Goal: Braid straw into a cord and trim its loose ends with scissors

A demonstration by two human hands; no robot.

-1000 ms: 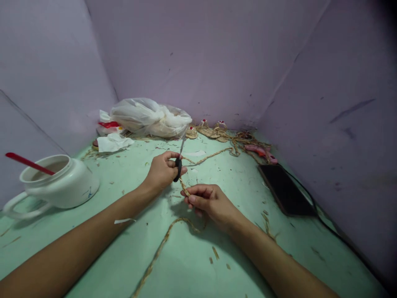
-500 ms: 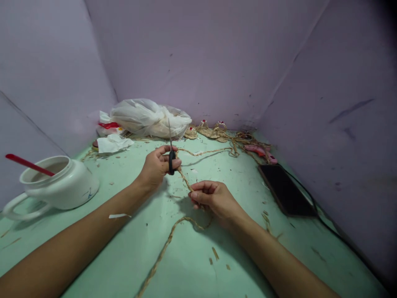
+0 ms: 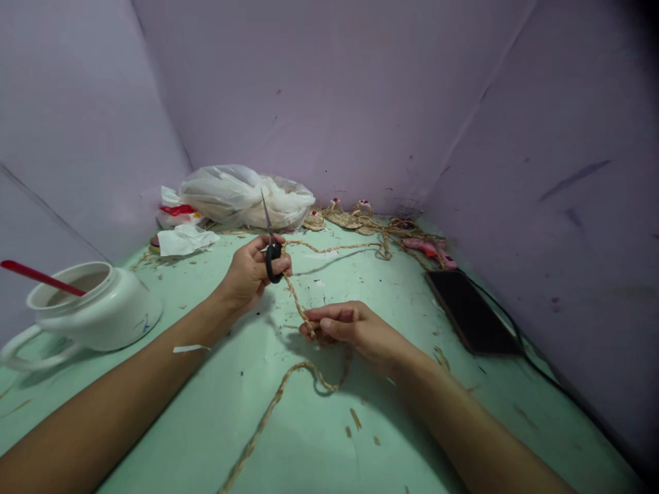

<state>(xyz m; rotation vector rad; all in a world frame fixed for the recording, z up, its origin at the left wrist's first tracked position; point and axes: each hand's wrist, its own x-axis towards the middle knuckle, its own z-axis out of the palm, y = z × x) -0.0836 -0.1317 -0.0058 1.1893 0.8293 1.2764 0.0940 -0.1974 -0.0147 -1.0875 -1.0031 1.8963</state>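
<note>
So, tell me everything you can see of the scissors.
The scissors have a black handle, plastic by its look, and a slim, grey, metal-looking blade end tapering to a point. They are gripped in the left hand, whose thumb lies over part of the handle. The tip points up and away from the person, in front of the white plastic bag in this view. The braided cord comes out right beside the handle; whether they touch is unclear.

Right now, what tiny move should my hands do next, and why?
Maybe pinch the rope with your right hand: its thumb looks apart from the rope, so the grip seems loose. Your left hand holds both rope and scissors, so the right seems freer to steady it.
</note>
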